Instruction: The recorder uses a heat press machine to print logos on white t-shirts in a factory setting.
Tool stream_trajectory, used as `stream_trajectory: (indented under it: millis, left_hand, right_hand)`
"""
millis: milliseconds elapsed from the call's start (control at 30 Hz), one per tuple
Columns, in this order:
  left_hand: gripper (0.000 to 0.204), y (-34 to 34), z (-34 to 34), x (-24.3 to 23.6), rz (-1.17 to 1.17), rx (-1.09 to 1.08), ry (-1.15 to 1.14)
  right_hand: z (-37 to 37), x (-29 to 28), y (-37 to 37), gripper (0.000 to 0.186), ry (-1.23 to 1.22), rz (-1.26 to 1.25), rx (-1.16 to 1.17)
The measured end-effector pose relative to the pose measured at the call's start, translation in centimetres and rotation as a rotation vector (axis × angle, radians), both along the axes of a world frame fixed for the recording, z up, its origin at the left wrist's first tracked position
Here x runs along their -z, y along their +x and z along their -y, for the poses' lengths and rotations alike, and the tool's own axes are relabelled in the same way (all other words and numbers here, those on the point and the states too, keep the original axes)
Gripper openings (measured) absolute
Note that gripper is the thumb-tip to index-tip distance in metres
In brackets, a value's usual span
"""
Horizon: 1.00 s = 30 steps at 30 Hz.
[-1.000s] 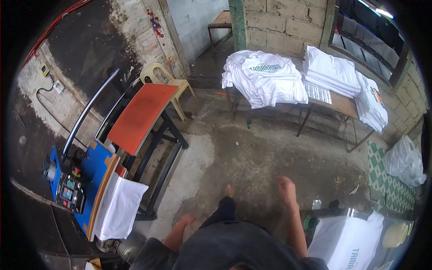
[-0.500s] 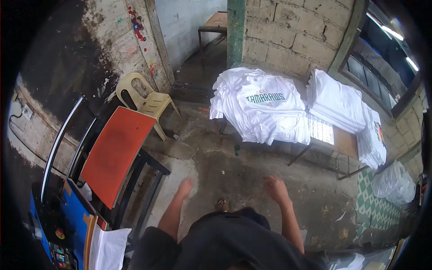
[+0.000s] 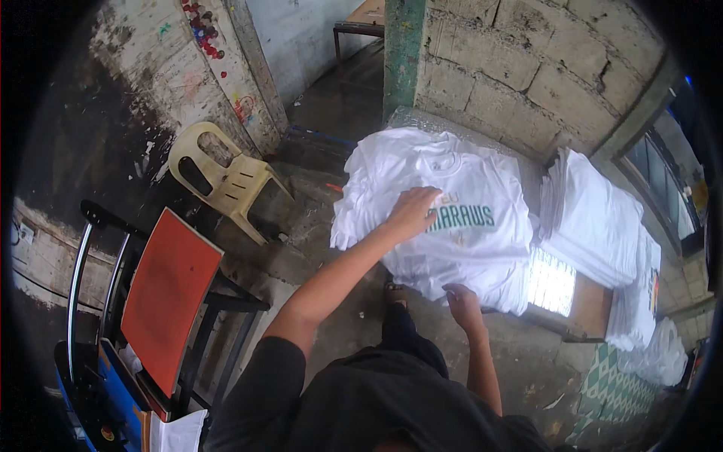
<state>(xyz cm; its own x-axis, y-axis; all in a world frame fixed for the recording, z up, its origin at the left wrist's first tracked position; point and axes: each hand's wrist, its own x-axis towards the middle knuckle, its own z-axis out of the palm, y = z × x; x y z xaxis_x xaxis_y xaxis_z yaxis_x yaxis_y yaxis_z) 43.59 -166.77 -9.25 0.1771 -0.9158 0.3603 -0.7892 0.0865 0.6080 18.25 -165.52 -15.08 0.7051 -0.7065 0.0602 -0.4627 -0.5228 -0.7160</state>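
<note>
A pile of white T-shirts (image 3: pixel 482 188) with green lettering across the chest lies on the low table in front of me. Over the top shirt reaches my left hand (image 3: pixel 414 213), its fingers stretched across the left part of the print; whether they press on the cloth I cannot tell. By the pile's near edge is my right hand (image 3: pixel 464 307), with its fingers partly spread and no object visible in it.
Folded white shirts (image 3: pixel 591 215) are stacked to the right on the table (image 3: pixel 589 313). A cream plastic chair (image 3: pixel 230 181) stands at the left, behind a machine with a red-orange platen (image 3: pixel 169 294). Clear plastic bags (image 3: pixel 659 354) sit on green patterned flooring (image 3: pixel 614 388).
I have come closer to the table. My left hand has moved forward over the top shirt, and my right hand is now beside the pile's near edge.
</note>
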Motion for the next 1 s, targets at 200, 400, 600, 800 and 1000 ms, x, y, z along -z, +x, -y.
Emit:
stream_trajectory:
  millis: [200,400,600,800,1000]
  left_hand:
    - [0.048,3.6,11.0,7.1,0.639,0.107,0.212]
    - [0.020,14.3,10.3,8.3,0.352,-0.457,0.294]
    - [0.035,19.8,3.9,5.1,0.116,-0.745,0.399]
    - [0.034,15.1,-0.1,-1.2,-0.507,-0.237,0.611]
    - [0.023,8.8,-9.0,-10.2,-0.703,-0.146,0.454]
  right_hand:
    - [14.5,-3.4,5.1,0.016,0.032,0.057,0.039]
    - [26.4,-3.3,7.4,0.015,-0.009,0.006,0.070]
    - [34.6,0.1,15.0,0.044,-0.327,-0.099,-0.012]
    - [38.5,3.1,19.4,0.058,-0.561,-0.429,-0.166]
    - [36.5,3.7,18.0,0.033,-0.601,-0.369,-0.269]
